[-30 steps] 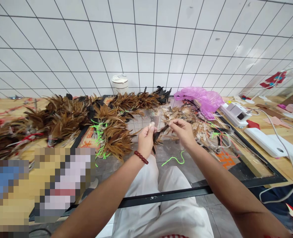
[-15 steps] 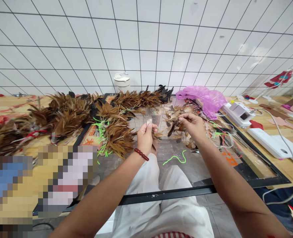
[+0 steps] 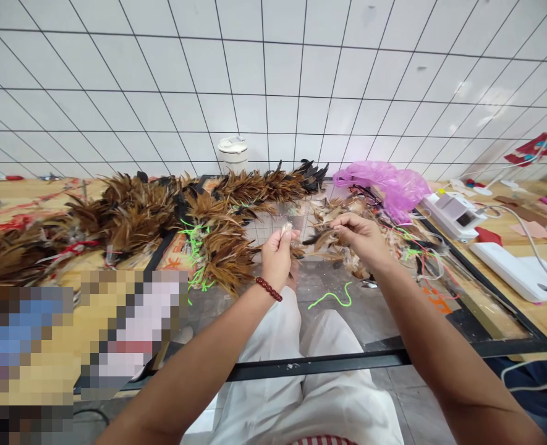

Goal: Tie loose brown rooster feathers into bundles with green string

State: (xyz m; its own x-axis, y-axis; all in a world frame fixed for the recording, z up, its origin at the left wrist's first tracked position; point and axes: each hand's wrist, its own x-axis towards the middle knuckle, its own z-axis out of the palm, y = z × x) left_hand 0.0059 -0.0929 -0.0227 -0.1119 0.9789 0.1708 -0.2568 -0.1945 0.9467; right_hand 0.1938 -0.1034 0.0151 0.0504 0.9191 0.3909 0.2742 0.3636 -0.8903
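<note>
My left hand (image 3: pixel 277 254) is closed, thumb on top, on a small bunch of feathers whose pale fluffy ends (image 3: pixel 287 228) stick up above the fingers. To its right, my right hand (image 3: pixel 360 238) pinches a dark feather (image 3: pixel 318 237), its tip pointing left toward the other hand. Below and behind that hand lies a loose pile of brown and pale feathers (image 3: pixel 342 213). Left of my hands, bundled brown feathers (image 3: pixel 224 247) lie beside bright green cords (image 3: pixel 195 253). One loose green cord (image 3: pixel 333 301) rests on the glass tabletop (image 3: pixel 273 327).
A black frame (image 3: pixel 319 364) edges the glass. Long feather bundles (image 3: pixel 129 210) cover the left and back. At the wall stands a white lidded cup (image 3: pixel 233 154). A pink plastic bag (image 3: pixel 384 185), white power strip (image 3: pixel 453 213) and cables lie right.
The dark feather in my right hand has swung from pointing down to lying nearly level toward the left. My left hand keeps its hold. The whole view has shifted slightly.
</note>
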